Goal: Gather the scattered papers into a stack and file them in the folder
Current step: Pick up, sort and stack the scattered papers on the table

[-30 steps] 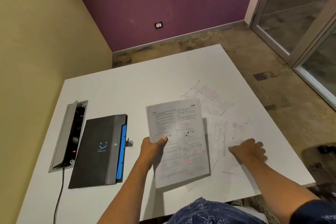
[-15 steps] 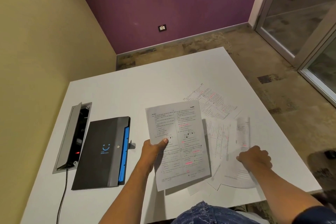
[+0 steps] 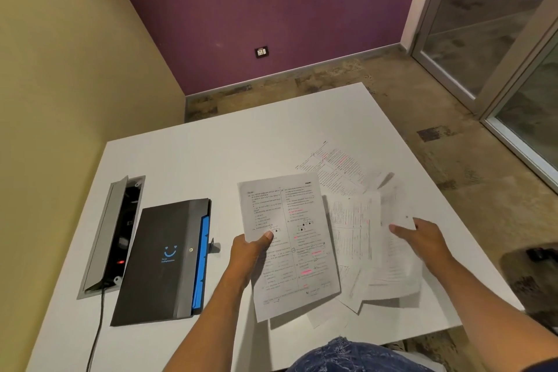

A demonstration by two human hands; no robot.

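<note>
I see 1 dark grey folder w/ blue tabs (image 3: pixel 163 260), shut. Left hand (image 3: pixel 249 254) pinches 1 white printed sheet (image 3: pixel 290 244); right hand (image 3: pixel 422 238) grips another lifted sheet (image 3: pixel 395 251); several more loose papers (image 3: pixel 338 169) on white table (image 3: pixel 211 154).

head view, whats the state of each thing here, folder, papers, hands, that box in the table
folder: closed, flat on the table, blue tabs showing at its right edge
sheet in left hand: lifted, gripped at its left edge
left hand: gripping that sheet
right hand: holding a sheet
sheet in right hand: lifted, curled
loose papers: scattered, overlapping
far sheet: flat, untouched
table socket box: lid open, cable plugged in
</note>
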